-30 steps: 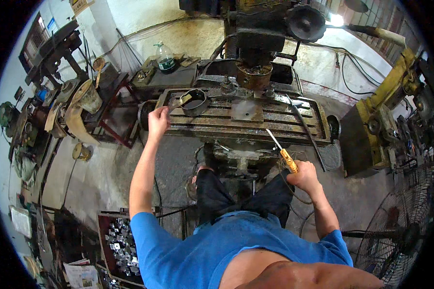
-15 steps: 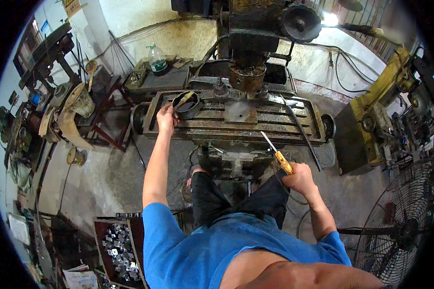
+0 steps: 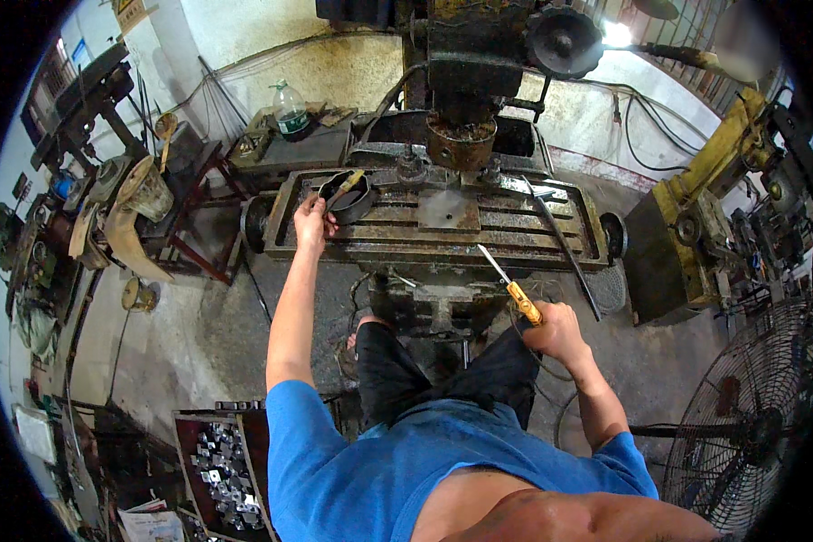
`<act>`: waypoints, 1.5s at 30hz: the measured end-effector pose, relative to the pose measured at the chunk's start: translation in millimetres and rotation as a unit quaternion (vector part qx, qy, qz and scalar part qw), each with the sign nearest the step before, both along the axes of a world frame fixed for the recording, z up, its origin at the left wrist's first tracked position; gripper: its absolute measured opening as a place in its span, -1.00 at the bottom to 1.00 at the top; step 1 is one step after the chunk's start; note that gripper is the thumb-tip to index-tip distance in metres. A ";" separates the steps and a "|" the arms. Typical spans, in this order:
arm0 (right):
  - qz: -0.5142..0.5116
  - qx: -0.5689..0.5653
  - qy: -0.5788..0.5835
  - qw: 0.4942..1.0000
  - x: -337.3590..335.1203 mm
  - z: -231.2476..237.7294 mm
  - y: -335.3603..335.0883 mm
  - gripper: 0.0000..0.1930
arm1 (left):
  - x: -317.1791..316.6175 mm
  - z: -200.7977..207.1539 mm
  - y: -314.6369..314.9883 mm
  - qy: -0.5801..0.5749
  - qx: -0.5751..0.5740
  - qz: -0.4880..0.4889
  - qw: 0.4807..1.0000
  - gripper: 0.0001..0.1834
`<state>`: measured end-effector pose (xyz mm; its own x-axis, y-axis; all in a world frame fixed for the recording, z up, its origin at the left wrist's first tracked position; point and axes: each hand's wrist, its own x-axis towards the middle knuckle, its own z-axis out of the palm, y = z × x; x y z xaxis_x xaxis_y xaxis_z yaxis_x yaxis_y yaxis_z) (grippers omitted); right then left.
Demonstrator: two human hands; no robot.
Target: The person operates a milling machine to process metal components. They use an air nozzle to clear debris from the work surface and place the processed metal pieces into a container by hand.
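Observation:
My left hand (image 3: 311,222) is closed at the near left side of a dark round pan (image 3: 356,213) on the machine table. Its fingers press against the pan's side; the exact grip is partly hidden. A brush (image 3: 341,189) with a yellowish end leans in the pan, its end over the far rim. Wrapped in my right hand (image 3: 553,331) is a yellow air blow gun (image 3: 523,303). Its thin silver nozzle points up and left, toward the front edge of the slotted machine table (image 3: 388,242). A dark hose loops below that hand.
A flat metal plate (image 3: 447,210) lies mid-table under the milling head (image 3: 462,140). A long bar (image 3: 565,244) leans over the table's right end. A bin of small metal parts (image 3: 182,447) stands at my lower left, a caged fan (image 3: 741,425) at my right.
The blow gun and my right hand have shifted slightly left and up. My left hand stays beside the pan, and the brush lies at a slightly different angle.

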<state>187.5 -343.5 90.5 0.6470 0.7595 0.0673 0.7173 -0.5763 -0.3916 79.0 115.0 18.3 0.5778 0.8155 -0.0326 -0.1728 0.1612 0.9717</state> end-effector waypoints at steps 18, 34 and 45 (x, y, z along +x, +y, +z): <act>-0.012 -0.127 -0.102 0.987 83.4 0.6 140.4 -0.62 | -188.4 19.4 22.0 0.144 0.141 0.169 0.965 -0.44; 0.001 0.036 -0.051 0.998 28.1 5.8 77.7 -0.72 | -544.9 -24.5 -114.9 0.572 0.048 0.339 0.745 -0.54; 0.061 0.036 -0.016 0.997 5.2 25.2 80.7 -0.77 | -594.1 -22.0 -145.9 0.702 0.075 0.344 0.619 -0.51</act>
